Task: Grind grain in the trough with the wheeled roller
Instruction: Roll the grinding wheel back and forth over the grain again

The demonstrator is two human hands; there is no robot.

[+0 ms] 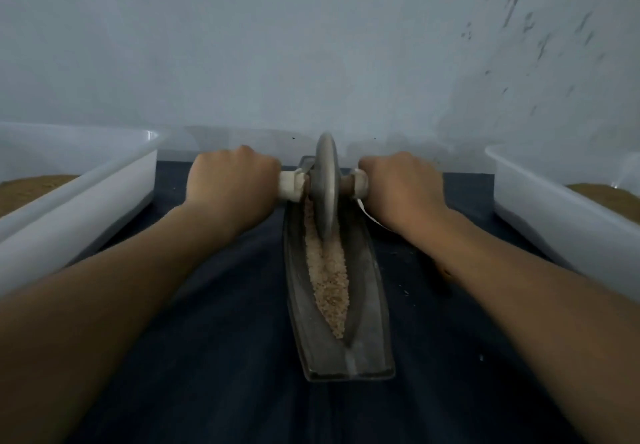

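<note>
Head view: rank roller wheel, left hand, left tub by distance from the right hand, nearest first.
1. Roller wheel: immediately left of the right hand.
2. Left hand: on the wheel's far side.
3. Left tub: at the far left, beyond the left hand.

On mat (225, 322) lay trough (367, 305), centred, grain (329, 277) in it. At its far end stood roller (325, 180), left hand (232, 184) and right hand (401, 187) on its ends. Left bin (86, 194) and right bin (554, 208) flanked mat; wall (277, 45) behind.
</note>
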